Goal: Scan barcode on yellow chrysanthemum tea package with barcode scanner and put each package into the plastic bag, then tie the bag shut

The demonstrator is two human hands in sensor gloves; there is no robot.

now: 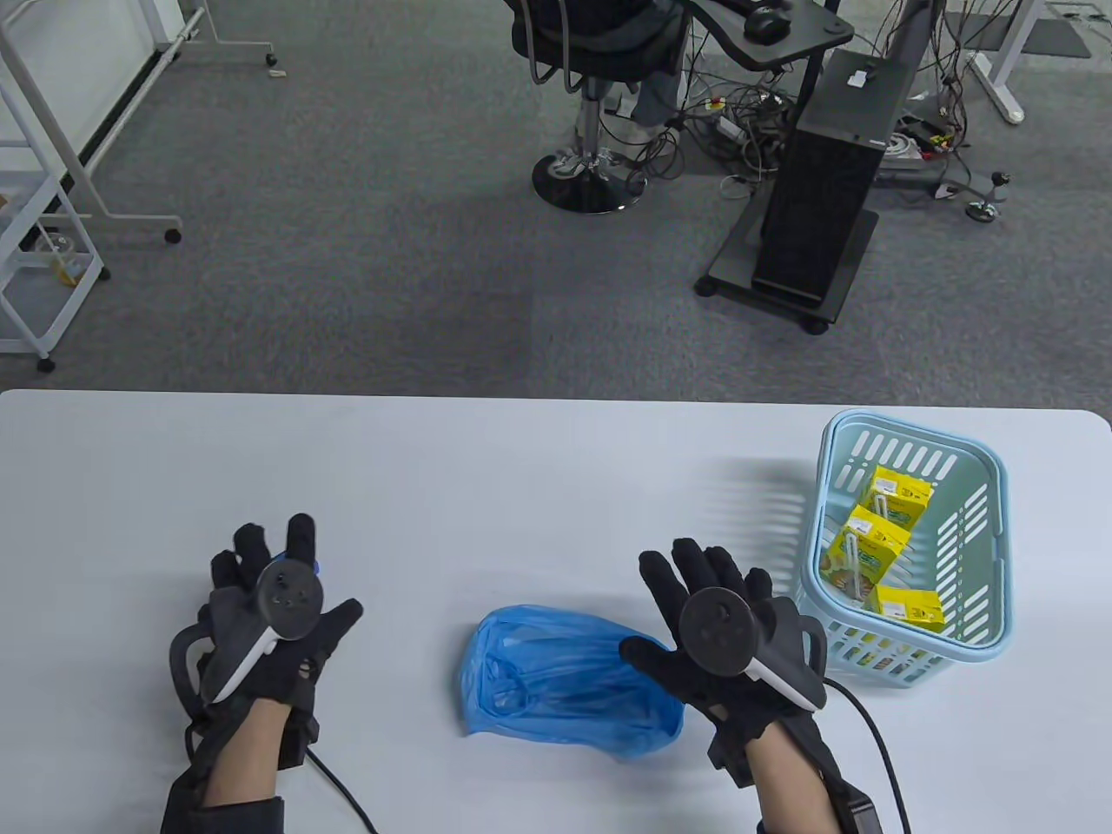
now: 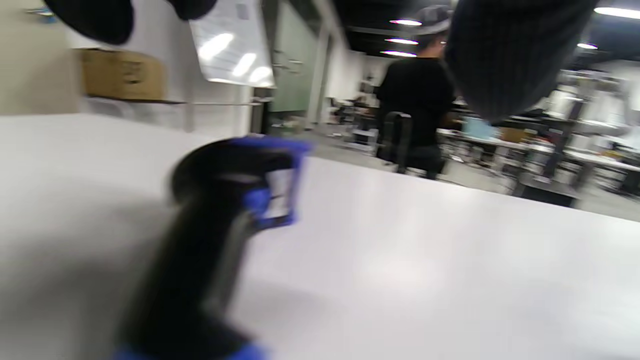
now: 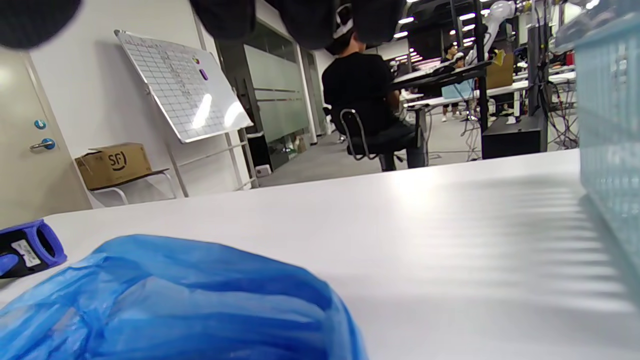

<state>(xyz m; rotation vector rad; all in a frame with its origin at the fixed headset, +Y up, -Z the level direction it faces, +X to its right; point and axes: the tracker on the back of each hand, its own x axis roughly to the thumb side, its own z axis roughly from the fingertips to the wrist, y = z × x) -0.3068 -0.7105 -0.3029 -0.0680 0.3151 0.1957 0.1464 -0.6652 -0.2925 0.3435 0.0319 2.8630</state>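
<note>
Three yellow tea packages lie in a light blue basket at the right of the table. A crumpled blue plastic bag lies near the front middle, also seen low in the right wrist view. My left hand hovers with fingers spread over the black and blue barcode scanner, which lies on the table; only a blue bit of the scanner shows from above. My right hand is flat between bag and basket, holding nothing, its thumb over the bag's right edge.
The white table ends at a far edge with grey carpet beyond it. A person sits on a chair by a black desk and computer tower behind the table. The basket wall is close on my right hand's right.
</note>
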